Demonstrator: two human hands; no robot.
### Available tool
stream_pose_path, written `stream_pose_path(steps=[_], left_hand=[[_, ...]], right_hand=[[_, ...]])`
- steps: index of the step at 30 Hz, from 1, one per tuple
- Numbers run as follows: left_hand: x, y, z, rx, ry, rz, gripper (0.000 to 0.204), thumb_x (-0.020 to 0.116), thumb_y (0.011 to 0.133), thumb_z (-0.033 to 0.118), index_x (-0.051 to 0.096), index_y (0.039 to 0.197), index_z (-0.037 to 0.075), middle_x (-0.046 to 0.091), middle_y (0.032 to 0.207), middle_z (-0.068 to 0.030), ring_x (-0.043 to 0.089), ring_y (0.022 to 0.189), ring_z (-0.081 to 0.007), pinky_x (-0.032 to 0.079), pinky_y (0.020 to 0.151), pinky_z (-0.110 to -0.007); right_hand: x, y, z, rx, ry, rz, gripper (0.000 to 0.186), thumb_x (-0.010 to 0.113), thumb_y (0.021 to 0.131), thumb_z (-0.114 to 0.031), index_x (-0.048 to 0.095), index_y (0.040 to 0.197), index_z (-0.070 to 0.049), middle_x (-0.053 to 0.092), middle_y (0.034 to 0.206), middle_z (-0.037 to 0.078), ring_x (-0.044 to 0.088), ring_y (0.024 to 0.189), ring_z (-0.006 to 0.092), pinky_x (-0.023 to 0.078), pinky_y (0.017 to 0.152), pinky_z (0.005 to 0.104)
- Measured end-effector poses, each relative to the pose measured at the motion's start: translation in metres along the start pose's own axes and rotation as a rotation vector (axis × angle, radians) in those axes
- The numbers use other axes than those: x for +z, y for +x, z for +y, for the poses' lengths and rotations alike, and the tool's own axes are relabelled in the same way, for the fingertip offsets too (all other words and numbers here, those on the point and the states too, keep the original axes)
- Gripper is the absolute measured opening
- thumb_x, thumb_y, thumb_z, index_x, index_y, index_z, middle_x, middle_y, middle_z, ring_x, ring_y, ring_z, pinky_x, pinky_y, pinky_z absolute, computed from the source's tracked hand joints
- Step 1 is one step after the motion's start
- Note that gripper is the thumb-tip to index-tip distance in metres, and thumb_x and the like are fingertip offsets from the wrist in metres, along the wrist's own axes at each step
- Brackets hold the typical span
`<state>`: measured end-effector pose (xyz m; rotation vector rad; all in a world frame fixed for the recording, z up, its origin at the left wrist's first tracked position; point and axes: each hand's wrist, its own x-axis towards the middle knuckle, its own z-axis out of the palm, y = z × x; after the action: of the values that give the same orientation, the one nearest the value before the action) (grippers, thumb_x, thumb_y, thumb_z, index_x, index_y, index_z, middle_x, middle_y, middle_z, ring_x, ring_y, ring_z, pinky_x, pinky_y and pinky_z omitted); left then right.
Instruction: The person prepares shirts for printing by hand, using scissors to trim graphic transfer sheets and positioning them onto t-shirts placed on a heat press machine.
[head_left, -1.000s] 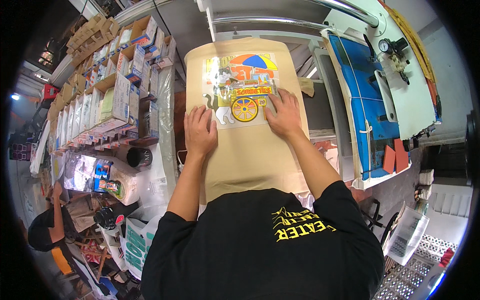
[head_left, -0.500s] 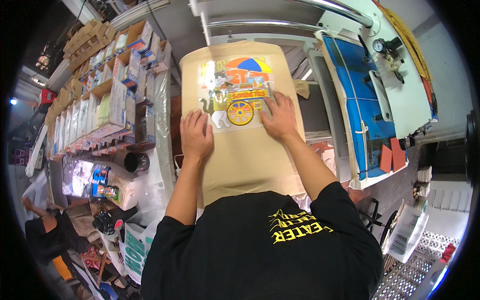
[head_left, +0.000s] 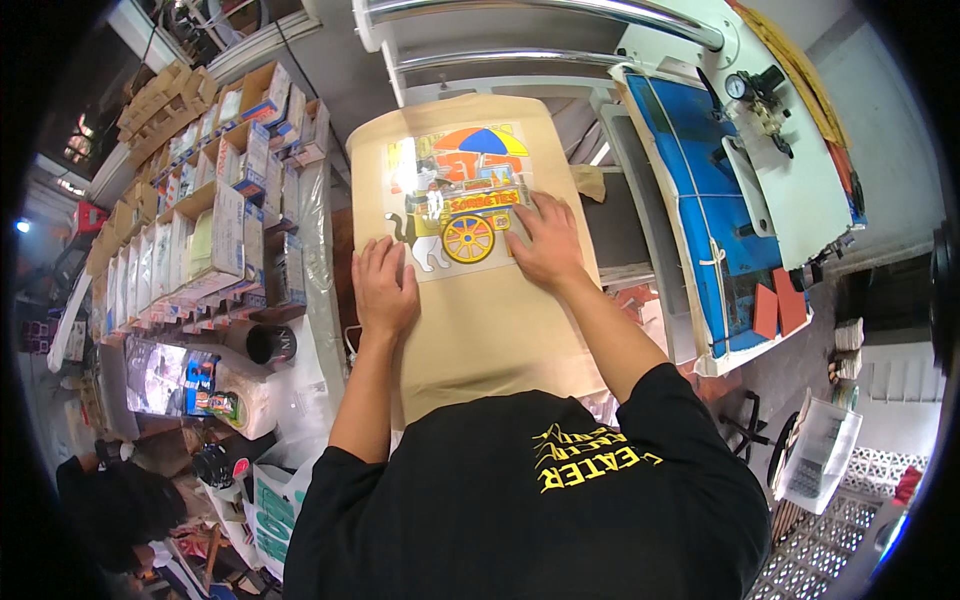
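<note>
A tan cloth [head_left: 490, 330], perhaps a garment, is spread over a board with a rounded far end. On it lies a clear film sheet [head_left: 460, 200] with a colourful print of an umbrella, a food cart and a cat. My left hand [head_left: 385, 287] rests palm down on the cloth, at the film's near left corner. Against the film's right edge, my right hand [head_left: 550, 240] lies flat with its fingers stretched out and its fingertips on or beside the print. Neither hand grips anything.
Cardboard boxes [head_left: 215, 225] of packed sleeves fill a rack on the left, above a black mug [head_left: 271, 344]. A blue panel [head_left: 690, 190] tied with string stands on the right beside a machine with a pressure gauge [head_left: 736, 87]. Metal rails [head_left: 520, 58] cross behind.
The view has shifted slightly, so the board and film appear lower and further left. My hands stay in nearly the same places on the cloth. A person at the far left has changed posture.
</note>
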<state>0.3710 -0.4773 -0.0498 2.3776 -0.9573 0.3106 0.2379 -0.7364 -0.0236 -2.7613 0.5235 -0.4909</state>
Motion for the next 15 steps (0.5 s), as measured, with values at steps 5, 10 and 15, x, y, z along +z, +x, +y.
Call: stream_pose_path(steps=[5,10,15], left_hand=[[0.0018,0.0009,0.0015,-0.002,-0.008,0.002,0.04,0.065,0.083,0.016,0.062,0.122,0.005,0.056,0.134,-0.0133,0.046,0.132,-0.0345,0.029,0.114,-0.052],[-0.0008,0.0013,0.0015,-0.029,-0.016,-0.028,0.039,0.063,0.084,0.017,0.062,0.122,0.005,0.056,0.134,-0.0137,0.044,0.133,-0.034,0.026,0.116,-0.053],[0.0009,0.001,0.002,-0.02,-0.013,-0.01,0.039,0.063,0.084,0.017,0.062,0.121,0.005,0.056,0.134,-0.0136,0.044,0.133,-0.0337,0.025,0.117,-0.052]], right_hand=[[0.004,0.0002,0.0034,0.006,-0.021,-0.01,0.051,0.058,0.091,-0.042,0.059,0.132,-0.012,0.043,0.145,0.016,0.033,0.141,0.0313,0.018,0.121,0.0483],[0.0037,-0.0005,0.0049,-0.014,-0.024,-0.002,0.051,0.059,0.091,-0.041,0.058,0.133,-0.013,0.043,0.145,0.016,0.033,0.14,0.0315,0.019,0.12,0.0491],[0.0017,0.0002,0.0041,-0.015,-0.009,0.013,0.049,0.061,0.09,-0.039,0.06,0.13,-0.011,0.044,0.144,0.017,0.034,0.139,0.0332,0.021,0.119,0.0481]])
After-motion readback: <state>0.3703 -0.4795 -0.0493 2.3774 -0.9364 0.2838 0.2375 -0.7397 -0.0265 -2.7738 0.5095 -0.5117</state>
